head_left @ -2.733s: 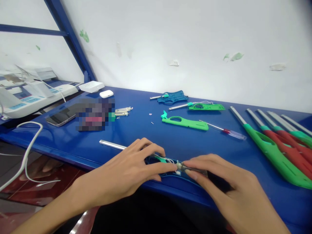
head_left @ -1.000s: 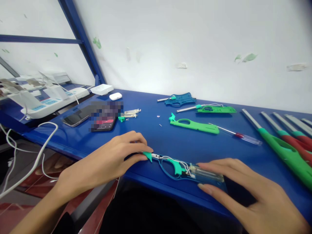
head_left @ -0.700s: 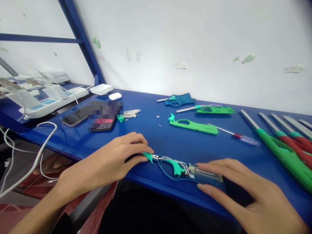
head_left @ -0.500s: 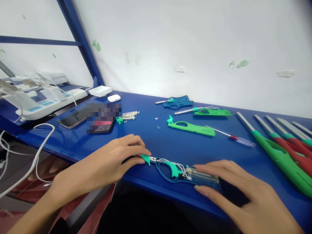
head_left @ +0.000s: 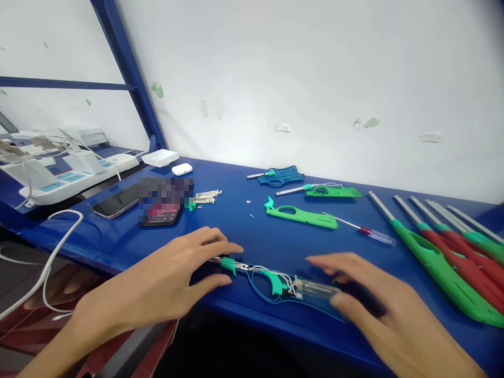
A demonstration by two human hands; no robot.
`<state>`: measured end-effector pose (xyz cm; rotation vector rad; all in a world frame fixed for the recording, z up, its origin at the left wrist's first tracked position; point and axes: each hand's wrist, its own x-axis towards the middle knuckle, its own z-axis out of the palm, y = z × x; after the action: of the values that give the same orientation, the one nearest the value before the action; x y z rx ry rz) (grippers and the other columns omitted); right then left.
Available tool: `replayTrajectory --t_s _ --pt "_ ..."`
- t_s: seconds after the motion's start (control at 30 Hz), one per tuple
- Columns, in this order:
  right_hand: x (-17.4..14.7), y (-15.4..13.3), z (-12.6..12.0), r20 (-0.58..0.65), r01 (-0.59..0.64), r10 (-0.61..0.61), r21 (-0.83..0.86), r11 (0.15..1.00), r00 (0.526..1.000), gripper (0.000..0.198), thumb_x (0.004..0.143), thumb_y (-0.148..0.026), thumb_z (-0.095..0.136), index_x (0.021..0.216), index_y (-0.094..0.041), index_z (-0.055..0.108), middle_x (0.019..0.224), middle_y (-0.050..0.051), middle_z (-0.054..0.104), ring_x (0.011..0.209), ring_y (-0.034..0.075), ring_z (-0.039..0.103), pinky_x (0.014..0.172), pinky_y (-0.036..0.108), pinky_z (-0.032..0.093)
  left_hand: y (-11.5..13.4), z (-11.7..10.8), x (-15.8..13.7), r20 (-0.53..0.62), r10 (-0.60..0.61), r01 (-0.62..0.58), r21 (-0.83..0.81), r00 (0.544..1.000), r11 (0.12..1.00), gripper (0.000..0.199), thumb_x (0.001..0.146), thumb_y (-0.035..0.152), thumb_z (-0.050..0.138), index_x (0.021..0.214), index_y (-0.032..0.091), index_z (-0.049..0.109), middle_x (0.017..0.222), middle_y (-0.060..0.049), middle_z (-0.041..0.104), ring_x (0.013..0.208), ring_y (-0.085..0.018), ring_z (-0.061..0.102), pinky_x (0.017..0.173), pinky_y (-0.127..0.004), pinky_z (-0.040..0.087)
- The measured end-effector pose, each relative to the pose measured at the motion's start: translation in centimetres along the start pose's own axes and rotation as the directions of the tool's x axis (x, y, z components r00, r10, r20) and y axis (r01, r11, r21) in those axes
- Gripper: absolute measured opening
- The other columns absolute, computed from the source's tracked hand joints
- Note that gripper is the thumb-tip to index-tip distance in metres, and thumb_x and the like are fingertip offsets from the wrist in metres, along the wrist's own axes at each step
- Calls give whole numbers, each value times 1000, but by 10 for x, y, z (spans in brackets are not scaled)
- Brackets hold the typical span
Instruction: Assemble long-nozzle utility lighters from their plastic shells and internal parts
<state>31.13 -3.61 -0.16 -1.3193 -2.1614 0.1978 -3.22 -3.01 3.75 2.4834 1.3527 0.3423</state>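
An opened gas lighter lies near the table's front edge, its blue half-shell (head_left: 255, 290) holding a teal trigger (head_left: 277, 284), thin white wires (head_left: 270, 271) and a clear fuel tank (head_left: 315, 288). At its left end a teal collar (head_left: 228, 265) sits on the metal tube, which runs under my left hand (head_left: 179, 275). That hand is open, thumb and fingers parted on either side of the tube. Over the tank end hovers my right hand (head_left: 370, 296), also open, with its thumb tip at the tank; whether it touches I cannot tell.
Behind lie a green half-shell (head_left: 305, 217), a screwdriver (head_left: 376, 235), another green shell (head_left: 333, 192) and a blue shell (head_left: 281, 176). Several whole lighters (head_left: 433, 257) line the right. Phones (head_left: 118, 199), small parts (head_left: 207, 198) and a power strip (head_left: 79, 178) are at left.
My left fingers have opened away from the tube and collar, and the collar now lies straighter along it. My right fingers have lifted and spread from the tank. The view has shifted slightly.
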Motion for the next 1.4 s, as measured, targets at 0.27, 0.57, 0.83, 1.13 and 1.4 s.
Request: replayTrajectory --t_s 0.27,0.57,0.83,1.13,1.4 --pt "90 46 -7 206 271 -215 -304 913 955 52 108 -51 56 149 -21 63 144 14 70 136 37 63 113 58 52 15 24 7 -114 173 -169 41 978 985 38 108 37 61 146 33 61 142 -7 62 134 -30 58 117 -51 49" --pt "93 45 1 228 330 -259 -377 865 939 37 114 -37 49 142 -21 65 130 12 75 123 30 69 103 53 56 13 38 12 -161 259 -257 34 953 966 28 109 29 61 137 25 63 129 -8 68 119 -29 62 107 -52 48" --pt "191 56 6 244 303 -202 -506 808 948 37 105 -38 68 137 -21 65 140 11 66 121 28 68 103 52 58 14 43 14 -212 284 -275 70 935 959 31 107 28 62 138 25 62 125 -10 69 114 -30 65 106 -53 49" --pt "266 68 32 433 367 -133 -517 773 891 31 105 -39 69 130 -20 68 133 10 69 110 23 71 94 45 62 12 41 11 -152 231 -233 3 961 972 35 104 28 66 139 28 63 131 -9 68 119 -31 63 109 -55 53" --pt "213 56 -6 299 543 -459 -561 624 836 25 105 -36 69 124 -19 70 127 8 72 111 23 71 98 47 60 15 40 13 -167 235 -242 -20 958 970 35 104 28 66 139 25 63 130 -10 68 119 -31 62 106 -54 54"
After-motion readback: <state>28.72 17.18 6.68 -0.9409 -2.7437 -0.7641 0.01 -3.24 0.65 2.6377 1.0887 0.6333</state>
